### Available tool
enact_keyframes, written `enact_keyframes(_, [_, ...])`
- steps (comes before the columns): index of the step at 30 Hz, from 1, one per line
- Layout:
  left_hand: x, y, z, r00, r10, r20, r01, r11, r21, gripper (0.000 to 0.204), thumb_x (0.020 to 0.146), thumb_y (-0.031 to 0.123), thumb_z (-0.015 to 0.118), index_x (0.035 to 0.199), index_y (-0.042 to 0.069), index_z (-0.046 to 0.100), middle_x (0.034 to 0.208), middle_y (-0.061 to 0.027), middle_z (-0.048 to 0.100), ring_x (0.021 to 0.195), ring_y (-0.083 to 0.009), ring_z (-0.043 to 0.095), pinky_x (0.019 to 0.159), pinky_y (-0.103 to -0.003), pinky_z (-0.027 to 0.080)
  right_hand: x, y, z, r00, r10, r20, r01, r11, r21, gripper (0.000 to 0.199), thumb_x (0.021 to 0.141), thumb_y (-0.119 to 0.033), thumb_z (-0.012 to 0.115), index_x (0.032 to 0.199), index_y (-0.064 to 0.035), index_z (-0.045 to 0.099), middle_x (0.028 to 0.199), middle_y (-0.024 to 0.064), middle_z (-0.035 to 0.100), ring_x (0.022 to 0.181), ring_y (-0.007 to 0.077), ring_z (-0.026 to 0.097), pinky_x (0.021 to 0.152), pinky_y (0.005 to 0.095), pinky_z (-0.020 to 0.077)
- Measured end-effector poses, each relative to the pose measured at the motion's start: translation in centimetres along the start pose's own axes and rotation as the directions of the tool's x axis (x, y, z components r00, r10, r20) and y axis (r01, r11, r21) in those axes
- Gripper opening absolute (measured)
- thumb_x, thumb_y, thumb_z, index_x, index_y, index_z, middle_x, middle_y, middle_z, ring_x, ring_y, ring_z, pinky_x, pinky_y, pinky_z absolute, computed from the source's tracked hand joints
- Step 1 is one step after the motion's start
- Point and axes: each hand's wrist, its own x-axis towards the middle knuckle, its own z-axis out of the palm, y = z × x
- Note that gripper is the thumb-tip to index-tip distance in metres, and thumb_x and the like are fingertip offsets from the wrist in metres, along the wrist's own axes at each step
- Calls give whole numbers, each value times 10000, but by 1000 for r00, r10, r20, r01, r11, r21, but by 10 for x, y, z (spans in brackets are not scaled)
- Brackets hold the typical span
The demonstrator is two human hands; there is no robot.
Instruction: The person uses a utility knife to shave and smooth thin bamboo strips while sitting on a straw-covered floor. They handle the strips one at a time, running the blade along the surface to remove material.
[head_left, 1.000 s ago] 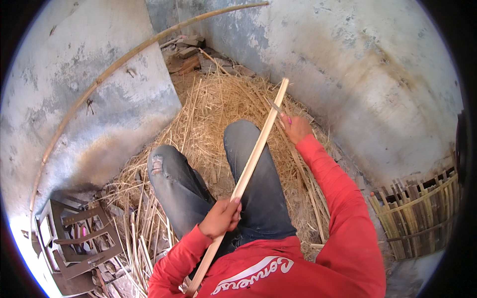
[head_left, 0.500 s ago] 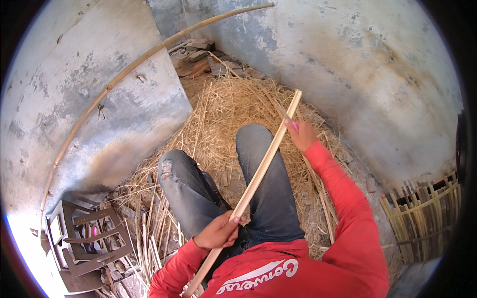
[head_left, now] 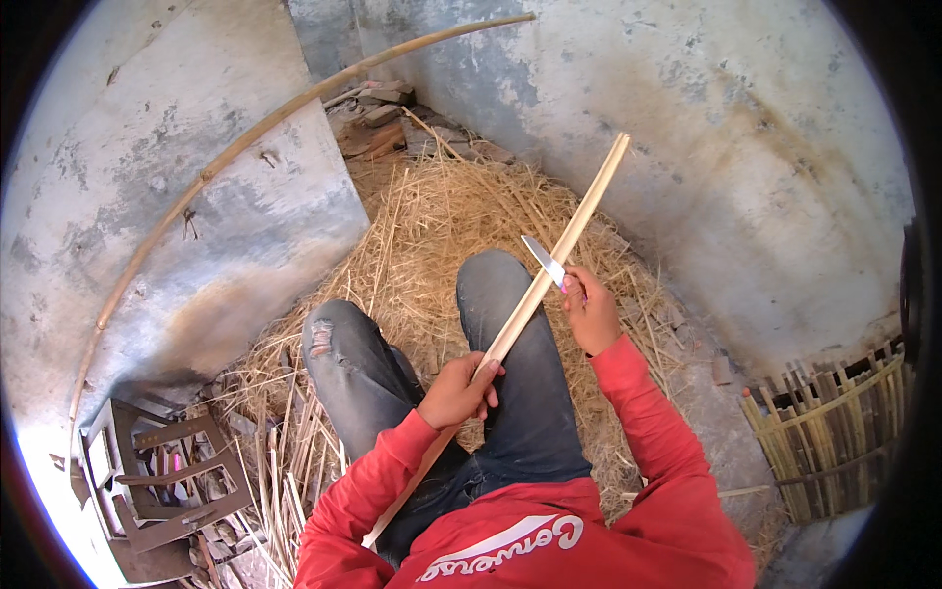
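A long pale split strip, seemingly bamboo (head_left: 586, 211), slants across my right thigh, its far end pointing up and right. My left hand (head_left: 461, 390) is closed round it above my lap, and its near part runs down under my left forearm. My right hand (head_left: 592, 312) grips a knife (head_left: 543, 259) with a pink handle, mostly covered by my fingers. The bright blade lies across the strip just beyond my right knee, its tip to the far left. Whether the edge bites into the strip I cannot tell.
Straw-like shavings (head_left: 442, 211) cover the ground before my knees. Split sticks (head_left: 280, 491) lie at my left, beside a brown wooden frame (head_left: 186, 481). A long curved pole (head_left: 206, 175) leans on the left wall. A slatted bamboo basket (head_left: 834, 432) stands right; bricks (head_left: 383, 113) fill the far corner.
The strip has slid forward, away from me, with my left hand moving up and right. My right hand has come nearer, and the knife blade now shows plainly across the strip.
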Motion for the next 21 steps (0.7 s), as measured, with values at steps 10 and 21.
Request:
enact_keyframes(10, [-42, -18, -18, 950, 277, -144, -236, 939, 251, 335, 1063, 139, 578, 1371, 11, 546, 772, -43, 648, 586, -101, 615, 521, -263, 502, 11, -7, -8, 993, -7, -115, 12, 999, 49, 245, 1041, -172, 594, 1246, -48, 644, 800, 89, 677, 697, 158, 655, 645, 324, 514])
enact_keyframes(21, [-41, -16, -26, 908, 402, -116, -298, 816, 496, 323, 1055, 149, 571, 1332, -17, 561, 736, -124, 624, 580, -191, 682, 554, -355, 548, 62, 37, -22, 962, -63, -266, 29, 991, -131, 342, 1031, -107, 592, 1364, -96, 674, 1221, 202, 728, 1022, 206, 724, 894, 322, 544])
